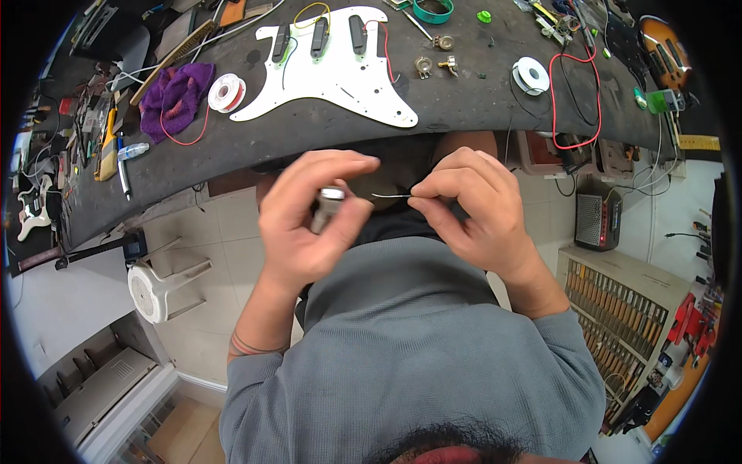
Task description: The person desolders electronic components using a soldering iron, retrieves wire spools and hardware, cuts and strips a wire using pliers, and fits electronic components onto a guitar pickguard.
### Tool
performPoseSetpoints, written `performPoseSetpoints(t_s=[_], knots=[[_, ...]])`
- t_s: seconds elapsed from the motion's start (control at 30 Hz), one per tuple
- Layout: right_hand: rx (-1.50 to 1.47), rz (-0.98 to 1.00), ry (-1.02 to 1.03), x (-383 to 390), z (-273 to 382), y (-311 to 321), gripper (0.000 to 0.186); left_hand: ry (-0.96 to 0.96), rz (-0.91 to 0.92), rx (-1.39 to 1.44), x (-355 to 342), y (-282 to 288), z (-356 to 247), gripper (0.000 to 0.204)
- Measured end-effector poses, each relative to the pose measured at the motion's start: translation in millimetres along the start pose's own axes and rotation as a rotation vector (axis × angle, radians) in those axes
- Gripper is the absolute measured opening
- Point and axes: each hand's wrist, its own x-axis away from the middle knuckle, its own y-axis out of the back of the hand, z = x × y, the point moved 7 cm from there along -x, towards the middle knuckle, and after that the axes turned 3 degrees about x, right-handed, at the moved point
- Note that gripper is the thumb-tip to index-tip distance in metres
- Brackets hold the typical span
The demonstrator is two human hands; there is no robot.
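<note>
My right hand (487,209) is closed, pinching a thin wire (390,196) between thumb and fingertips. The wire's pale, bare-looking end points left toward my other hand; near the fingertips it looks dark. In the curl of my left hand (297,220) sits a small silver metal tool (331,199), its kind partly hidden by the palm and thumb. The left fingers and thumb stay apart at their tips, not touching the wire. Both hands are held over my lap, in front of the bench edge.
On the dark workbench (270,147) lies a white guitar pickguard (325,81) with three dark pickups. Around it are a red wire spool (227,93), a white spool (531,76), a purple cloth (174,97) and several potentiometers (423,67). A white stool (151,292) stands at left.
</note>
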Motion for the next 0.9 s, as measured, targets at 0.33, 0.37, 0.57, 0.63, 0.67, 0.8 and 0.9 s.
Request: performPoseSetpoints(t_s=[0.33, 0.37, 0.57, 0.63, 0.67, 0.8, 0.9], knots=[[-0.040, -0.023, -0.012, 0.0, 1.8, -5.2, 0.023, -0.138, 0.075, -0.037, -1.7, -18.7, -0.7, 0.023], [-0.044, -0.018, -0.003, 0.3, 1.6, -6.1, 0.023, -0.173, 0.078, -0.043, -0.9, -19.3, -1.4, 0.018], [-0.035, -0.024, 0.021, -0.1, 3.1, -7.2, 0.023, -0.221, 0.057, -0.063, 0.7, -22.7, -6.7, 0.013], [-0.032, -0.017, 0.025, 0.7, 2.7, -7.2, 0.023, -0.228, 0.056, -0.054, 0.9, -23.4, -7.3, 0.013], [-0.030, -0.010, 0.029, 1.0, 2.7, -7.5, 0.023, -0.234, 0.058, -0.046, 1.3, -23.7, -7.5, 0.013], [-0.031, -0.007, 0.042, 1.0, 2.6, -8.7, 0.023, -0.259, 0.047, -0.023, 2.1, -24.1, -7.6, 0.013], [-0.020, -0.015, 0.057, 1.5, 2.8, -8.7, 0.023, -0.259, 0.055, -0.020, 2.1, -24.4, -8.5, 0.014]])
